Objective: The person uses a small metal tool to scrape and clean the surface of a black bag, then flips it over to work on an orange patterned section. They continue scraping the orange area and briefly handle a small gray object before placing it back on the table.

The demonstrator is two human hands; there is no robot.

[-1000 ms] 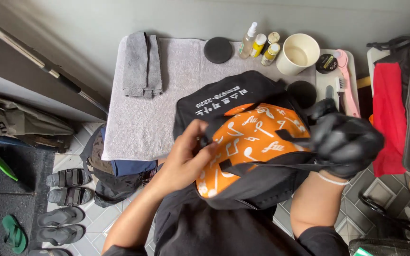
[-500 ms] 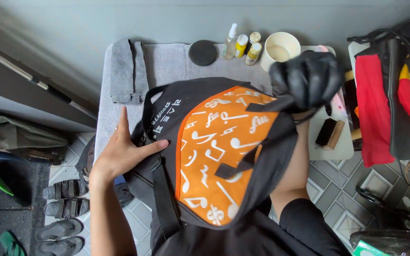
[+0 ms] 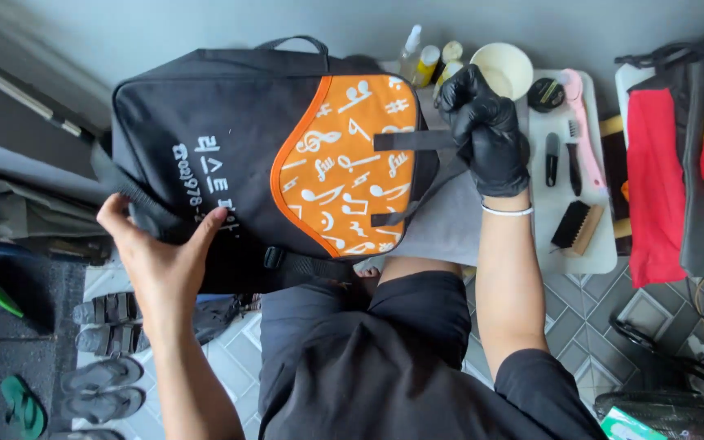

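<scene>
A black backpack point(image 3: 205, 163) with an orange front pocket printed with white music notes is held up flat over the grey-towelled table point(image 3: 450, 220). My bare left hand point(image 3: 156, 253) grips its lower left edge, fingers spread on the black fabric. In a black glove, my right hand point(image 3: 486, 130) pinches a black strap at the bag's right side, next to the orange pocket.
Small bottles point(image 3: 429, 61) and a white cup point(image 3: 503, 69) stand behind the bag. A white tray point(image 3: 576, 204) to the right carries brushes and a round tin. Red and black bags point(image 3: 678, 179) hang at far right. Sandals point(image 3: 99, 342) lie on the tiled floor at left.
The backpack was bunched near my lap, then lifted and spread out flat over the table. My left hand slid to its left edge; my right hand went to the side strap.
</scene>
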